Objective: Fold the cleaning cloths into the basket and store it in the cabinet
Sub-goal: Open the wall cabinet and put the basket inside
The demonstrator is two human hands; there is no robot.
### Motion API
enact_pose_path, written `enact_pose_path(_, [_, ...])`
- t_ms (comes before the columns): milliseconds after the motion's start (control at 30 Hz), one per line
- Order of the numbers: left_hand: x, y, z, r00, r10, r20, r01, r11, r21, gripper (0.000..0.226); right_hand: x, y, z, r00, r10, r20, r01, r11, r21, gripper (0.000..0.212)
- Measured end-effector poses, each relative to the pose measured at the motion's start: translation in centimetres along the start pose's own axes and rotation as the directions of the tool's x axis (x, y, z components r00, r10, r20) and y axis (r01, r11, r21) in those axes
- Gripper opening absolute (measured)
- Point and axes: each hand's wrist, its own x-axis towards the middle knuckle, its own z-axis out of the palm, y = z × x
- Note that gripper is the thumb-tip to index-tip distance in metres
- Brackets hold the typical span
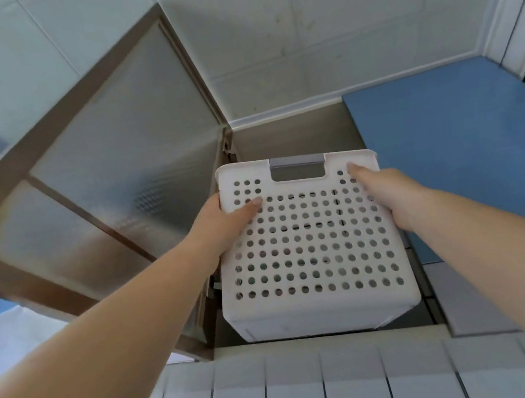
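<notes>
I look up at a wall cabinet. A white perforated plastic basket (pixel 310 246) with a grey handle slot at its top edge sits in the open cabinet compartment (pixel 292 134), its side wall facing me. My left hand (pixel 223 222) grips the basket's left edge, thumb lying across the holes. On the right edge rests my right hand (pixel 389 198), thumb pointing up along the wall. The cloths are hidden inside the basket; only dark shapes show through the holes.
The cabinet door (pixel 104 176), frosted glass in a brown frame, hangs open to the left. A closed blue cabinet door (pixel 468 147) is at the right. White tiles (pixel 321 394) lie below the opening, and ceiling panels above.
</notes>
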Motion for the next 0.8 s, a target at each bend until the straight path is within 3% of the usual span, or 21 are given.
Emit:
enact_pose_path(100, [0.0,-2.2,0.2,0.996,0.047,-0.073,-0.043,0.998,0.048,0.036,-1.2,1.8,1.6,0.988,-0.142,-0.053,0.138,0.988,-0.075,0.083])
enact_pose_path(167, [0.2,-3.8,0.5,0.983,0.104,-0.151,-0.090,0.991,0.095,0.041,-2.8,3.0,2.7,0.936,-0.341,-0.081,0.322,0.928,-0.190,0.079])
enact_pose_path(267, [0.4,-5.4,1.1,0.957,0.186,-0.223,-0.149,0.974,0.172,0.047,-6.3,5.3,4.2,0.799,-0.602,0.002,0.491,0.650,-0.580,0.069])
enact_pose_path(367, [0.0,-6.4,1.8,0.927,0.280,-0.248,-0.183,0.918,0.351,0.070,-8.3,7.5,5.1,0.761,-0.604,0.236,0.489,0.296,-0.821,0.067])
enact_pose_path(433, [-0.5,-7.1,2.0,0.904,0.401,-0.148,-0.218,0.730,0.648,0.067,-9.2,8.7,5.4,0.742,-0.564,0.362,0.524,0.151,-0.838,0.078])
enact_pose_path(500, [-1.7,-8.2,2.3,0.874,0.479,0.086,-0.314,0.419,0.852,0.059,-9.6,9.9,5.3,0.692,-0.562,0.452,0.559,0.021,-0.829,0.084])
enact_pose_path(567, [-3.6,-9.5,2.8,0.812,0.486,0.324,-0.454,0.176,0.874,0.063,-9.7,10.6,4.8,0.678,-0.535,0.505,0.546,-0.094,-0.833,0.087])
enact_pose_path(633, [-5.0,-11.3,2.9,0.751,0.439,0.493,-0.550,0.004,0.835,0.068,-9.5,11.0,4.5,0.707,-0.481,0.519,0.524,-0.136,-0.841,0.084])
enact_pose_path(700, [-5.4,-12.6,2.7,0.745,0.377,0.550,-0.574,-0.058,0.817,0.071,-9.5,11.0,4.8,0.743,-0.435,0.508,0.508,-0.128,-0.852,0.083])
enact_pose_path(800, [-5.2,-13.3,3.0,0.803,0.316,0.505,-0.526,-0.022,0.850,0.065,-9.6,11.5,5.8,0.773,-0.391,0.499,0.503,-0.101,-0.858,0.075])
